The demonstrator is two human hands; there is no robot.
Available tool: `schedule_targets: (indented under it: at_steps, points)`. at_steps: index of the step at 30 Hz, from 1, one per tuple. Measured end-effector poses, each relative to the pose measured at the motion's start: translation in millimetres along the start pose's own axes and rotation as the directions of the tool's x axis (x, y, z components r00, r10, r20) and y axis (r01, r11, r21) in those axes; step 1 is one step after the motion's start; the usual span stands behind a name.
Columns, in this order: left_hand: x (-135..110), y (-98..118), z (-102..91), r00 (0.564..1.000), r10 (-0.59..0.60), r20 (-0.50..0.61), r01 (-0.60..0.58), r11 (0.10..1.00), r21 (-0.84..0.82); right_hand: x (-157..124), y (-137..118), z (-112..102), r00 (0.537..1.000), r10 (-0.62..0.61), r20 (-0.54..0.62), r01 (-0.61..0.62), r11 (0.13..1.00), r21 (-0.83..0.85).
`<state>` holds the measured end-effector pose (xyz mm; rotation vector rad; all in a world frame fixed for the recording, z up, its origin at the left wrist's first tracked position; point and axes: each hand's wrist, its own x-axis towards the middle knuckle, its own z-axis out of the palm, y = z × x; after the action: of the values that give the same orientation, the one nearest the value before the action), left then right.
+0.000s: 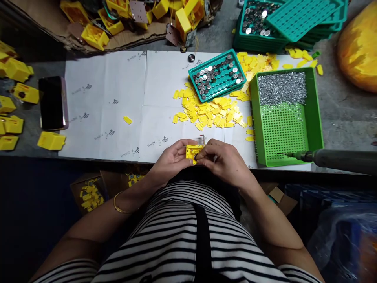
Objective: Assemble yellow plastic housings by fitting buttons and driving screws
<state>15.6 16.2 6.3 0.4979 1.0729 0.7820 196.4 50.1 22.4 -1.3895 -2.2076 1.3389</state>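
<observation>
Close to the table's front edge, my left hand (175, 158) grips a small yellow plastic housing (191, 151) by its left side, its open inside facing up. My right hand (219, 160) is closed in a pinch at the housing's lower right. A small dark round part (195, 156) shows at those fingertips, mostly covered by them. Thin wires (203, 140) with a small reddish tip rise from the housing's far side. Just beyond my hands lies a heap of flat yellow plastic pieces (206, 112).
A teal tray (216, 94) of round metal parts rests on the heap. At right, a green basket (315, 118) holds small metal pins, with a power screwdriver (338, 159) reaching over it. A phone (53, 104) lies left. Yellow housings fill a cardboard box (123, 45) behind.
</observation>
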Motion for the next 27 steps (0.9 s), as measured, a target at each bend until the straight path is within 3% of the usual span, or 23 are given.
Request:
schedule_targets:
  at_steps: [6,12,18,27]
  points:
    - [-2,1,1.4,0.999,-0.044,0.001,0.044,0.993,-0.105,-15,-4,6,0.995,-0.08,-0.061,0.091,0.974,0.207]
    - [-2,5,-0.3,1.0,-0.013,0.02,0.015,0.994,-0.108,-23,-1,11,0.988,-0.026,-0.152,0.08,0.927,0.367]
    - [-1,0,-2.0,1.0,0.017,0.021,-0.015,0.997,-0.073,-25,1,17,0.981,-0.052,-0.188,0.106,0.951,0.291]
    - [-5,-6,3.2,0.985,0.169,-0.043,-0.165,0.983,0.082,-22,-3,33,0.926,-0.067,-0.37,0.064,0.998,-0.022]
